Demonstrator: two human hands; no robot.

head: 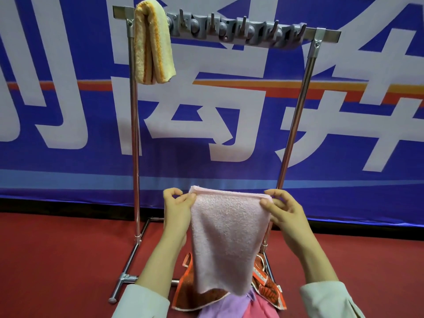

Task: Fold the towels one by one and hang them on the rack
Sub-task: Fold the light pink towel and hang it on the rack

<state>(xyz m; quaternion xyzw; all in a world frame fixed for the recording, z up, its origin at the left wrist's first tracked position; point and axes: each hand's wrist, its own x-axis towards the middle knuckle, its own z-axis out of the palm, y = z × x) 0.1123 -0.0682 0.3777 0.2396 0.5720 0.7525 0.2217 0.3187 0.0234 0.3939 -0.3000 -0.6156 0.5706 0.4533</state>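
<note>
The person held a pale pink towel (227, 237) up in the air with both hands, in front of the rack (135, 134). The left hand (176, 203) pinched the upper left corner of this towel between thumb and fingers. The right hand (284, 210) pinched the upper right corner in the same way, with its other fingers loosely spread behind the cloth. The upper edge of the towel was stretched almost level between the two hands, and the rest hung down freely, getting narrower toward the bottom.

The rack stood on the red counter (57, 260), toward its far edge, just before a blue banner (68, 157) with large white characters. It had two metal poles and a top bar, and a grey strip of hooks (229, 26) ran along that bar. A folded yellow towel with orange stripes (152, 42) hung over the left end of the top bar.

At the near edge of the counter, between the arms and partly hidden behind the hanging pink towel, lay a small pile of other towels: an orange patterned towel (195, 297), a purple towel (229, 306) and a deeper pink towel (261, 308), lying over each other. Both arms wore light sleeves (146, 304).
</note>
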